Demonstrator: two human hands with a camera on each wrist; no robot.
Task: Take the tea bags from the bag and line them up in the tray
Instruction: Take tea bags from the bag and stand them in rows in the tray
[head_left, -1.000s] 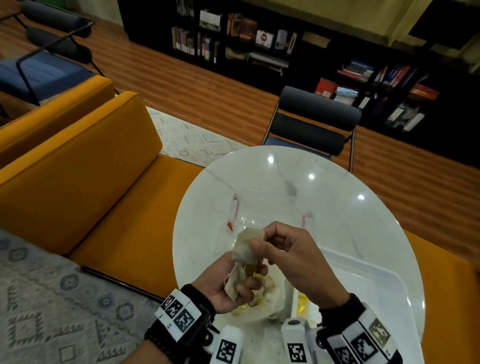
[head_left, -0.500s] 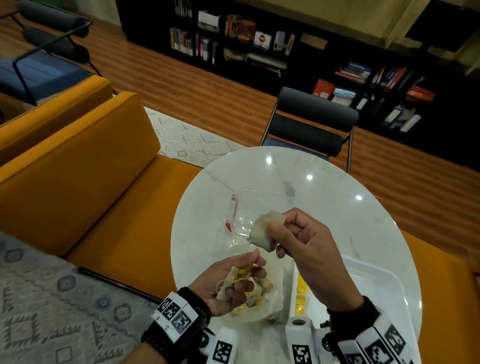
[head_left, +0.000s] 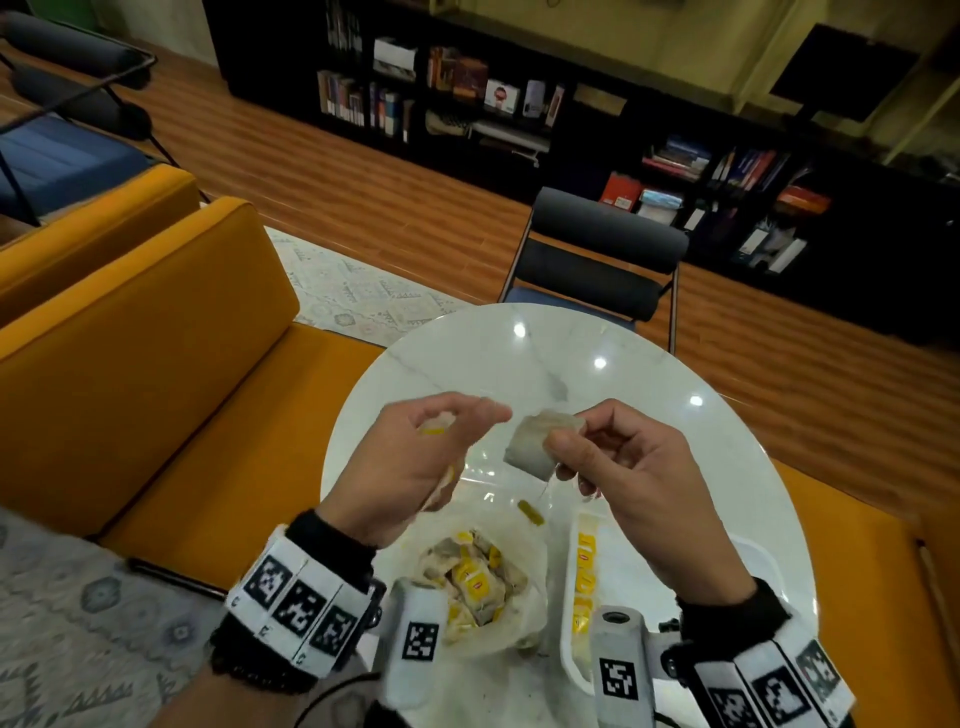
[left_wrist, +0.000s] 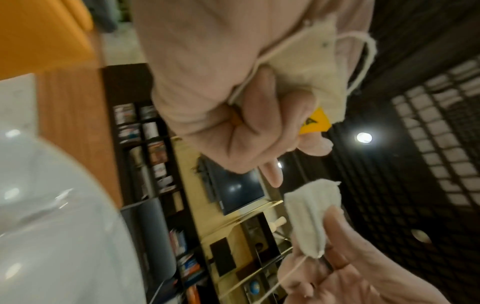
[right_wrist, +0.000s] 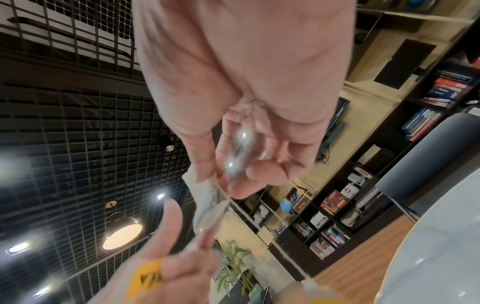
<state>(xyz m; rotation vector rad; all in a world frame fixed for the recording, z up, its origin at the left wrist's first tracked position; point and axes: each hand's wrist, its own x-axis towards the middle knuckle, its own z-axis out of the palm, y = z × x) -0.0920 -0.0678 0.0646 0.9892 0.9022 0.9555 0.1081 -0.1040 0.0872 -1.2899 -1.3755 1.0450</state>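
The right hand (head_left: 628, 467) pinches one tea bag (head_left: 537, 441) above the tabletop (head_left: 467, 353). The left hand (head_left: 410, 457) grips a second tea bag (left_wrist: 306, 67) with its yellow tag (left_wrist: 315, 121). Below, the open bag (head_left: 478, 577) of tea bags lies beside the white tray (head_left: 571, 649).

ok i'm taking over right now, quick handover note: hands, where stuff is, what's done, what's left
Left hand: raised over the table, gripping a tea bag with its yellow tag in the curled fingers.
Right hand: raised beside it, pinching a second tea bag; its string hangs down with the tag dangling.
Plastic bag: open on the marble table below the hands, many tea bags inside.
White tray: right of the bag, a row of yellow-tagged bags along its left edge.
Done: one row started.
Left: place both held bags, then empty the bag.
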